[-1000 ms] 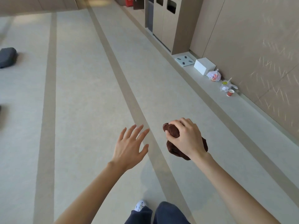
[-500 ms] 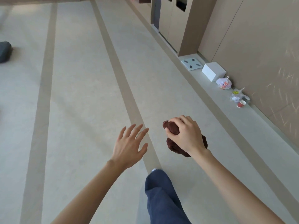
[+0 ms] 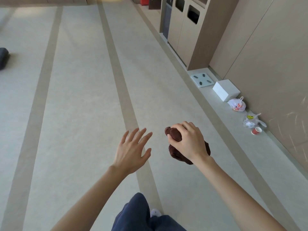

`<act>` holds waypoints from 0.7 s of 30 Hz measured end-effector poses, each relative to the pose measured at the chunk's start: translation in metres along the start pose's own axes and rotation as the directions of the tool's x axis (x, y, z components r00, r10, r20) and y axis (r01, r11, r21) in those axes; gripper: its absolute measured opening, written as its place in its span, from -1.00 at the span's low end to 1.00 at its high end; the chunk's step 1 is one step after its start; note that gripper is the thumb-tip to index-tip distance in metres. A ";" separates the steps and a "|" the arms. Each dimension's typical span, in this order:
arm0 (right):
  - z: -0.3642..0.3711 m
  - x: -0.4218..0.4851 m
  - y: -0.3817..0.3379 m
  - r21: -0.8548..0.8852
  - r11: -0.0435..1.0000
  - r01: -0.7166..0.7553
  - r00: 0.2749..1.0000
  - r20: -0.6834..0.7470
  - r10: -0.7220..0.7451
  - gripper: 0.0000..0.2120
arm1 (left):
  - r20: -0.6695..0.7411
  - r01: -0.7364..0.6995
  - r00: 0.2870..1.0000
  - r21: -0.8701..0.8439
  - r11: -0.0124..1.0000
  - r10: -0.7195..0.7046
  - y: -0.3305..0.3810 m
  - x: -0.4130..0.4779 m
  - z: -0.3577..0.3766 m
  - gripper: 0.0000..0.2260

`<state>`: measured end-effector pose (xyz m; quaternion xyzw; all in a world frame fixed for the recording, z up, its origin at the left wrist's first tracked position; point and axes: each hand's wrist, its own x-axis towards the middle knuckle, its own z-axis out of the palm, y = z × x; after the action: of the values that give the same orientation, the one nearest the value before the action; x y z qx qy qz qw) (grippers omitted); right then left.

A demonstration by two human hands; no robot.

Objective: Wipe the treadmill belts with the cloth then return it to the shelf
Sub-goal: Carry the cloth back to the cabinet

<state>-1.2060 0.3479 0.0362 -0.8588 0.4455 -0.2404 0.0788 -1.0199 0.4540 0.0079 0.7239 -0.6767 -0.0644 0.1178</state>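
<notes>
A dark brown cloth is bunched into a ball, and my right hand grips it from above, held out in front of me over the floor. My left hand is beside it to the left, empty, with its fingers spread and straight. No treadmill or shelf is in view.
Pale floor with tan stripes stretches ahead. Along the right wall stand bin cabinets, a bathroom scale, a white box, plastic bags and a red cup. A dark object lies far left. My legs show below.
I have walked forward along the floor: the wall items have slid nearer and lower in view, and my legs have swapped. Both hands keep their pose, the right still gripping the cloth.
</notes>
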 end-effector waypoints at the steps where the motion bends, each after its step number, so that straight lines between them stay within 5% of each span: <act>1: 0.005 0.013 0.004 0.002 1.000 0.002 1.000 0.003 -0.002 -0.80 | 0.002 0.001 1.000 0.003 1.000 -0.001 -0.006 0.014 0.000 -0.52; 21: 0.102 0.339 0.049 -0.010 0.993 -0.121 0.988 -0.100 0.119 -0.82 | -0.004 -0.144 0.990 0.015 0.989 0.144 -0.164 0.360 -0.029 -0.53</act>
<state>-1.0273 0.0389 0.0464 -0.8180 0.5017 -0.2740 0.0642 -0.8267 0.1078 0.0177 0.6740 -0.7275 -0.0487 0.1185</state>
